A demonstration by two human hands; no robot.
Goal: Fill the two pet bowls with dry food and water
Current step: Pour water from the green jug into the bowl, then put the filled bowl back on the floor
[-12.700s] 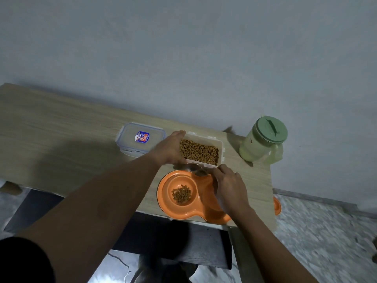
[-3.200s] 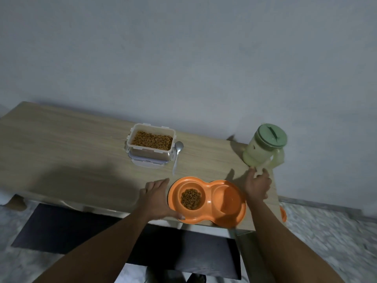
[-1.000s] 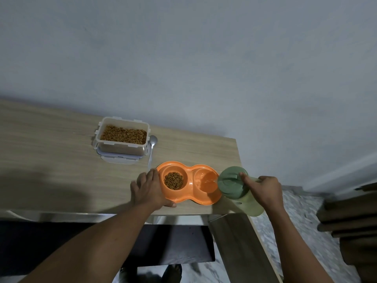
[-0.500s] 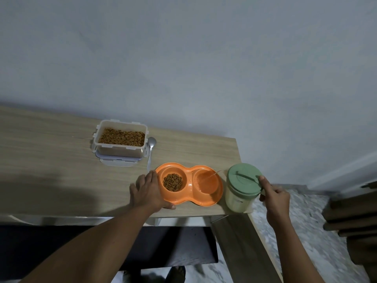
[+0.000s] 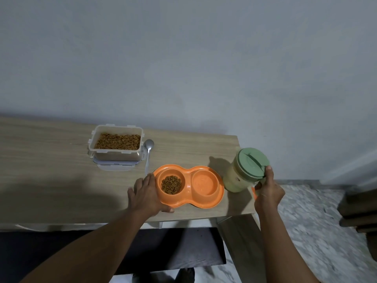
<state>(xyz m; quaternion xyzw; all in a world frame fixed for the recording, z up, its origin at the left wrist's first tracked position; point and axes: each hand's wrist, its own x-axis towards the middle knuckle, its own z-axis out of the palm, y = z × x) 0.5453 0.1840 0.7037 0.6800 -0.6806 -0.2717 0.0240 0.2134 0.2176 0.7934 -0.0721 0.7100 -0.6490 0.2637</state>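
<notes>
Edges: the orange double pet bowl [image 5: 187,170] sits close to the near edge of the wood-grain table [image 5: 51,160]. The water jug [image 5: 234,180] stands at the table's right end, just right of the bowl, with little surface left beyond it. Open tabletop runs wide to the left; the grey wall closes the far side.

Grip: my left hand [image 5: 145,193] lies flat with fingers straight against the bowl's left rim, thumb along its near rim. My right hand [image 5: 268,190] is curled round the jug's right side, thumb up on the green lid [image 5: 253,162]; the handle itself is hidden.

Materials: the bowl is smooth moulded plastic with two round wells. The left one holds brown kibble [image 5: 171,184]; the right well [image 5: 204,183] shows a pale sheen, level not readable. The jug body is pale, translucent, cylindrical.

Surroundings: a clear rectangular food container [image 5: 117,141] of kibble stands on its own lid [image 5: 114,166], far left of the bowl. A metal spoon [image 5: 148,152] lies just right of it, handle pointing at the bowl.
</notes>
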